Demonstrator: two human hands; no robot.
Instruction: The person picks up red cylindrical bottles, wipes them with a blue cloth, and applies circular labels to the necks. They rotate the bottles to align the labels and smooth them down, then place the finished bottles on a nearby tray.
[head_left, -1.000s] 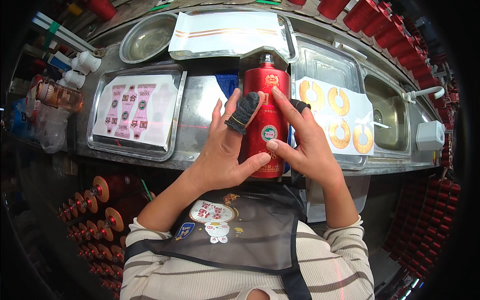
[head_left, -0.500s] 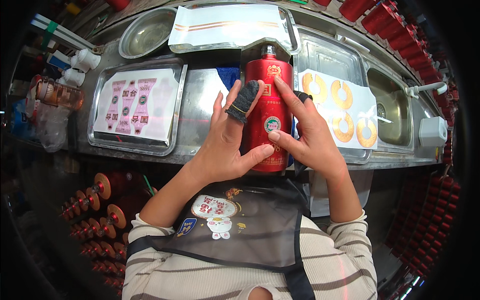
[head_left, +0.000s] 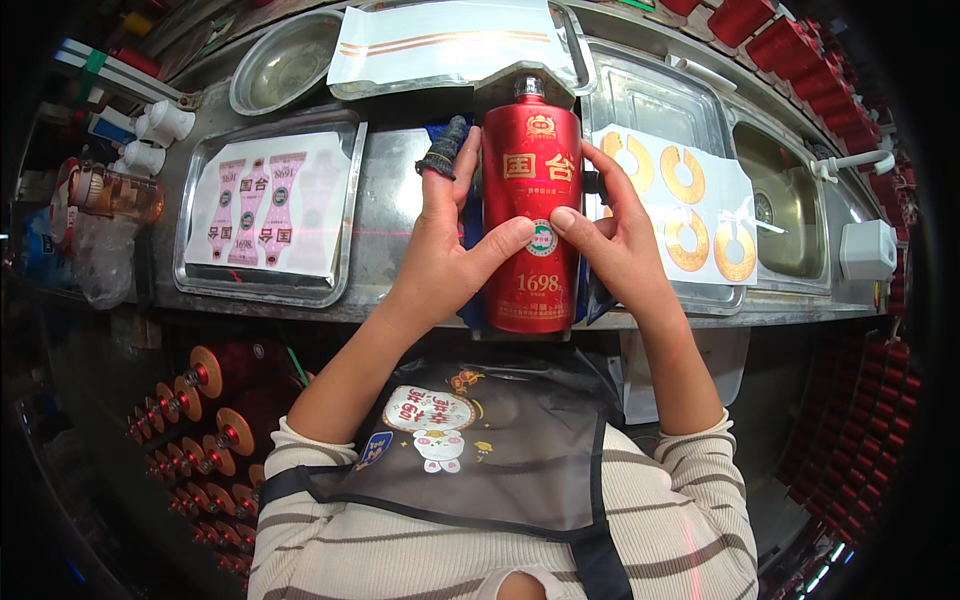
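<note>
Because such a broad, glossy shell is presented, the red bottle [head_left: 531, 197] can be expected to feel stiff, fairly weighty and slick, perhaps breakable too; it is best gripped around the wide sides, with the capped neck [head_left: 529, 88] spared. And exactly there it is clasped: by the left hand [head_left: 443, 238] on one flank, by the right hand [head_left: 622, 237] on the other, both thumbs [head_left: 505, 242] laid on its front, the bottle centred between them at the near edge of the steel counter [head_left: 395, 185].

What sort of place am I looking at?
Probably a bottle-labelling workshop: flanking the central red bottle are a sheet of pink labels and a sheet of gold rings, with more red bottles at upper right.
</note>
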